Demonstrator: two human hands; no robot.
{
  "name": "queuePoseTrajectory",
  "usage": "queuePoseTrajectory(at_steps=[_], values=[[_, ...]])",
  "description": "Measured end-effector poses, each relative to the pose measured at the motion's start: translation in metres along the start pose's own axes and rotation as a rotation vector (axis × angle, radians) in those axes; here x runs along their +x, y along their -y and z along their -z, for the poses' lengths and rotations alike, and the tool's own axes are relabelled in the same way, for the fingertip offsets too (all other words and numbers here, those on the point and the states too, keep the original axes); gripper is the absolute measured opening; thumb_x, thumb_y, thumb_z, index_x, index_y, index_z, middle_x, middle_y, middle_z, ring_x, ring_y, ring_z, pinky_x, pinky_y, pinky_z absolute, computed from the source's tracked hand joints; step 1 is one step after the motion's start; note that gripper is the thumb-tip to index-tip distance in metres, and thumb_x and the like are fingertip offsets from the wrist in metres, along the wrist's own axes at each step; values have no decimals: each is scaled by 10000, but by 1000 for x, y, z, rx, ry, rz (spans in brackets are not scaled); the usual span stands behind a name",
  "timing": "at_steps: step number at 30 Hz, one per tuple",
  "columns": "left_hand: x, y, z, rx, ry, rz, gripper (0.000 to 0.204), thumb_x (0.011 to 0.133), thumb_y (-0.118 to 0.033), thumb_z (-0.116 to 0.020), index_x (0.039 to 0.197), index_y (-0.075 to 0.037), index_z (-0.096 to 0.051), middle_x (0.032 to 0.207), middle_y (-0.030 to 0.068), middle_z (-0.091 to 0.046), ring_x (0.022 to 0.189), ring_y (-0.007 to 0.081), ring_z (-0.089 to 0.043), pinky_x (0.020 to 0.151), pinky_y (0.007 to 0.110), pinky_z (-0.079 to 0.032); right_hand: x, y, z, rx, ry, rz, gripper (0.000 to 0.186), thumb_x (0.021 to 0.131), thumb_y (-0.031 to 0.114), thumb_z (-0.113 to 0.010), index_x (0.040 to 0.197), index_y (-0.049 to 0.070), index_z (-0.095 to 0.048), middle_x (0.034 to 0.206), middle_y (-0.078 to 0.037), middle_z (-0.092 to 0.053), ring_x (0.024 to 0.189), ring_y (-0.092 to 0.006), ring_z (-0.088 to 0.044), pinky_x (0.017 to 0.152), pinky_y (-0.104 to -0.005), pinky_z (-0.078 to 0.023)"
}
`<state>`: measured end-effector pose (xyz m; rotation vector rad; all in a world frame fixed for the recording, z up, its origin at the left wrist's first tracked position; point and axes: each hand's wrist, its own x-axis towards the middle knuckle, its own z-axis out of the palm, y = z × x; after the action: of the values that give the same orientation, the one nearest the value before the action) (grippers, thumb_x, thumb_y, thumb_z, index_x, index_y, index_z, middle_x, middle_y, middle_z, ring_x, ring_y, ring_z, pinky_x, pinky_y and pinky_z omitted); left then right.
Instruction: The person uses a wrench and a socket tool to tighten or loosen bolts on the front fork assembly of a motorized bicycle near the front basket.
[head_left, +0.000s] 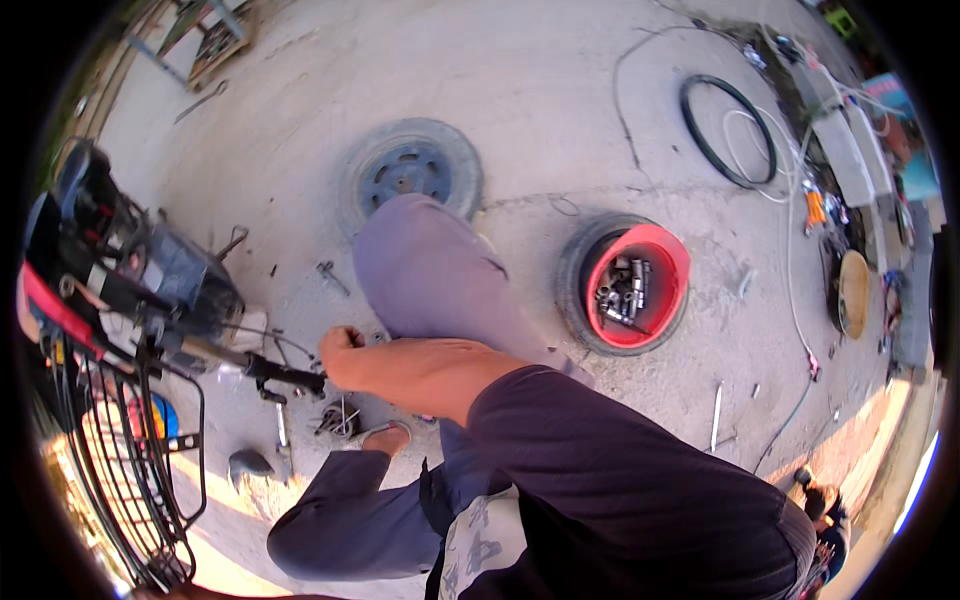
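Note:
My right hand point(343, 343) has its fingers curled closed beside the lower end of a motorbike's fork leg point(290, 375). Whatever the fingers may hold is hidden. My right forearm crosses in front of my raised knee. A black wire basket point(130, 450) is mounted on the motorbike point(150, 260) at the left. Below the hand, a hammer-like tool point(281, 422) and a small heap of dark metal parts point(341, 418) lie by my foot. A thin strip of skin shows at the lower edge, but my left hand is out of view.
A wheel with a tyre point(410, 175) lies beyond my knee. To the right, a red tub point(672, 262) of sockets sits inside a tyre point(572, 275). A wrench point(717, 415), a black tyre ring point(728, 130) and a hose point(795, 270) lie farther right; another person point(825, 520) is at lower right.

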<state>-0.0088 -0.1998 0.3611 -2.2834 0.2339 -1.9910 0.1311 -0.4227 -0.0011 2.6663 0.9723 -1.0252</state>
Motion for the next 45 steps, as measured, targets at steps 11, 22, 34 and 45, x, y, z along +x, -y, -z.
queuePoseTrajectory(at_steps=[11,22,34,45], values=[[11,-43,10,-15,154,116,369,985,-138,-459,664,44,-467,613,115,-423,558,225,-400,522,340,-309,-79,-67,87,297,-21,329,359,848,295,-645,981,-34,-700,968,-207,-695,745,-330,-674,661,-452,-517],[20,-43,10,-76,128,4,360,964,-131,-499,654,50,-478,600,113,-443,570,213,-405,539,328,-303,-156,-54,166,1468,47,355,372,924,390,-668,912,28,-582,706,10,-482,482,-45,-386,382,-231,-270],[12,-40,11,7,69,112,285,956,-160,-541,790,63,-604,630,86,-508,586,168,-451,556,286,-367,-131,-25,166,1669,134,598,439,938,443,-621,1071,32,-537,749,25,-459,545,-54,-375,437,-214,-283],[30,-42,25,3,381,169,398,989,-242,-497,685,12,-464,593,105,-385,555,213,-377,539,340,-345,-125,-12,160,1930,277,611,299,950,371,-568,950,91,-467,687,29,-399,531,-74,-374,428,-240,-285]])
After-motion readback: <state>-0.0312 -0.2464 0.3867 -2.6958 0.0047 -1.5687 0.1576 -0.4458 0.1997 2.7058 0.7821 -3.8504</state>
